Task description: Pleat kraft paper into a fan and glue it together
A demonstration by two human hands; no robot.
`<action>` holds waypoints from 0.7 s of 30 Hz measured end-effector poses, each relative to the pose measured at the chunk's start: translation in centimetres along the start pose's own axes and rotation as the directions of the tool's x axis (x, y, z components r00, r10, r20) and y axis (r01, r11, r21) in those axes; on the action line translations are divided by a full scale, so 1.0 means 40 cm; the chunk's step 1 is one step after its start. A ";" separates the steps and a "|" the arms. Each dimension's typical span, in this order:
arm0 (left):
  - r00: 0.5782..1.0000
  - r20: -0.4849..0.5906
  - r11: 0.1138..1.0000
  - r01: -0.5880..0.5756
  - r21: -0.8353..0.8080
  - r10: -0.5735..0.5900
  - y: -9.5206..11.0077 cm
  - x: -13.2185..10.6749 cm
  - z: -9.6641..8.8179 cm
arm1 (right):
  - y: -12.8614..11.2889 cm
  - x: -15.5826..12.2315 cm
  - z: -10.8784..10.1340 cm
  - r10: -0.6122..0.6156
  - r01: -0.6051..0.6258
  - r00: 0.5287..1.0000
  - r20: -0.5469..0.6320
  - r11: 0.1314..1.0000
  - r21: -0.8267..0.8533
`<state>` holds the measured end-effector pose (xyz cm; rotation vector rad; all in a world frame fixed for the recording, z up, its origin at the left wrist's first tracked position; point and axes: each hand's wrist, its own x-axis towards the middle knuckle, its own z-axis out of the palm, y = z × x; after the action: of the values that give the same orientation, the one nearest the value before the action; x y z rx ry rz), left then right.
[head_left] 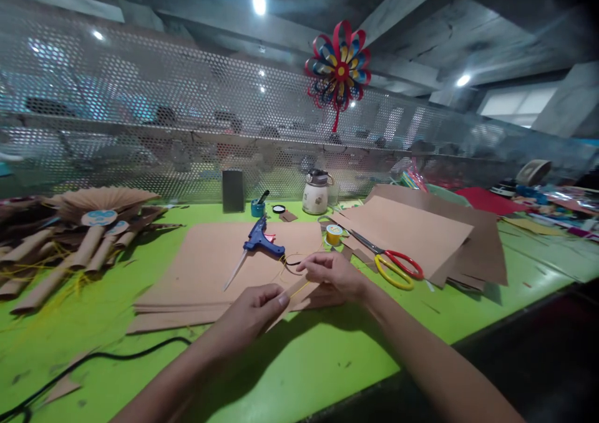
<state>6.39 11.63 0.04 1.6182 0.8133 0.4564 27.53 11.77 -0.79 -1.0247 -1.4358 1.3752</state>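
Between my two hands is a narrow strip of brown paper (296,286), with a thin yellow thread along it. My left hand (262,307) is closed on the strip's near end, thumb on top. At the far end the fingers of my right hand (330,272) pinch the strip or the thread; which one is hidden. A blue glue gun (262,242) lies on a stack of brown paper sheets (187,267) just beyond my hands. A spool of yellow thread (334,234) stands behind my right hand. Scissors (388,262) with red and yellow handles lie to its right.
Brown paper fans (105,201) with rolled handles are piled at the left. More brown sheets (412,220) lie at the right. A white jug (315,193), a blue pot (258,208) and a dark box (233,191) stand near the mesh partition. A black cable (116,354) crosses the green table (360,354).
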 end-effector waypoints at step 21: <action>0.992 -0.125 0.918 -0.067 -0.392 0.019 0.028 -0.017 0.001 | 0.109 0.003 0.088 -0.567 0.135 0.797 -0.207 0.503 -0.854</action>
<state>6.23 11.04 1.21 1.2418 0.7189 0.7075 24.08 11.12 -5.17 -1.3739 -1.7781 0.0235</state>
